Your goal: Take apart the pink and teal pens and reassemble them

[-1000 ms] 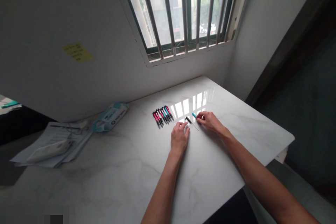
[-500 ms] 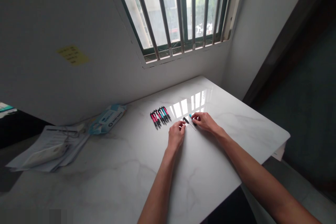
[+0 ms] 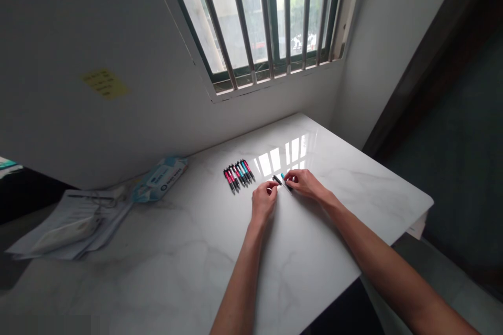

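My left hand rests on the marble-patterned table with its fingers curled, fingertips at a short black pen part. A thin refill appears to stick out from that part, towards the lower right. Just right of it, my right hand pinches a teal pen barrel with a dark lower section; most of the barrel is hidden by the fingers. Left of both hands, several ballpoint pens in red, teal and white with black grips lie side by side in a row.
A blue-and-white wipes packet lies against the wall on the left. Beside it are papers with a white object on top. A barred window is above the table, and a yellow note sticks to the wall.
The right hand has shifted slightly left with the teal barrel, bringing it closer to the black part and refill. The left hand stays almost where it was; the view has moved slightly.
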Available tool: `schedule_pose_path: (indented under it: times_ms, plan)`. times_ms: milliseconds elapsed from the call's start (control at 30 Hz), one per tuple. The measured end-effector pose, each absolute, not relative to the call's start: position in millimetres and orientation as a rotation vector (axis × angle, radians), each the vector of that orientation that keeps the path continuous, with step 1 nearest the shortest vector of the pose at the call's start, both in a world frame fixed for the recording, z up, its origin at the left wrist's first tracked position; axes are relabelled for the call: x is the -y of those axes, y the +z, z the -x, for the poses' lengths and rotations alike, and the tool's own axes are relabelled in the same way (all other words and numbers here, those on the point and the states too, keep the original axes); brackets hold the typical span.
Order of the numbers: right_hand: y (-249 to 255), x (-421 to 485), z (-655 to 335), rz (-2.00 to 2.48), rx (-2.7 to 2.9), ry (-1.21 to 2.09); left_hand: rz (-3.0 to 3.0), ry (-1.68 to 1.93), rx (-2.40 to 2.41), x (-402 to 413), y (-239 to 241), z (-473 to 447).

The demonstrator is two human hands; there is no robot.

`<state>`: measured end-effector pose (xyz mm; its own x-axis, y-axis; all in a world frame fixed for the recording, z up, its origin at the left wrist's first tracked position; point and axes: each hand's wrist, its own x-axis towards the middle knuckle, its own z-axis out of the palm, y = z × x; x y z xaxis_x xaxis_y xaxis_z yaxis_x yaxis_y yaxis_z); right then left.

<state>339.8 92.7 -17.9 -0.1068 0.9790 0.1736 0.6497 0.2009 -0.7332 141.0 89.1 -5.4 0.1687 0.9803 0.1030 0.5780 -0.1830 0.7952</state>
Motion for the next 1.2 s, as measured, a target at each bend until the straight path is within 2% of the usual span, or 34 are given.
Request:
schedule_pose_path:
  times_ms: [533,1200]
  plan:
    - [-20.7,-93.9,-335.3,1.458,1.846,0.637,-2.006,0.791,-1.558,-93.4,-8.9,-157.4]
    - [-22.3,-94.8,-332.5,1.426,1.832,0.627,-1.985,0.884,-1.588,-97.9,-15.2,-150.3]
